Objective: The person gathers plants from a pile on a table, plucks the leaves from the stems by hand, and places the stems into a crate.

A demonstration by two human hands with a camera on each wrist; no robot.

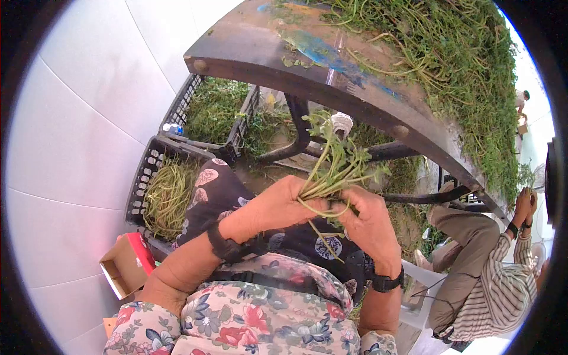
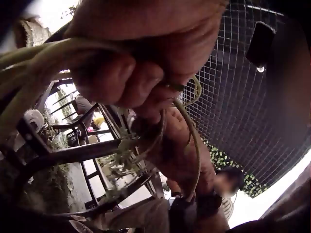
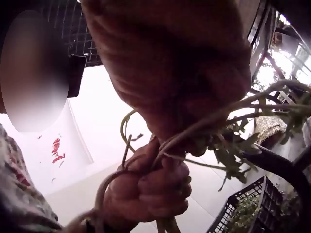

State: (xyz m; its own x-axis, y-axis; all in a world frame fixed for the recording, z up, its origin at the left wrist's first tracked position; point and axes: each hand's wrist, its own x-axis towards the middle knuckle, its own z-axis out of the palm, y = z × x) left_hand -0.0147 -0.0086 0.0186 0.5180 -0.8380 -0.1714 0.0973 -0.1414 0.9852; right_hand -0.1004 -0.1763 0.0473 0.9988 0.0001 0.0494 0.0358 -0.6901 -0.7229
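Observation:
Over the lap, my left hand (image 1: 275, 207) grips a small bunch of leafy green stems (image 1: 322, 183), its fingers curled round them in the left wrist view. The leafy tops point away from me, and a thin stem (image 1: 324, 239) hangs below the hands. Close beside it, my right hand (image 1: 371, 222) pinches stems at the bunch's lower part. Stem ends loop out between the two hands in both wrist views. The right hand's fingertips are partly hidden behind its own back in the right wrist view.
A large heap of the same greens (image 1: 449, 71) covers much of the dark table (image 1: 254, 56) ahead. Black crates (image 1: 137, 192) at the left hold bare stems (image 1: 168, 195) and leafy greens (image 1: 216, 109). A red box (image 1: 139, 254) lies beside them. Another person (image 1: 497, 296) sits at the right.

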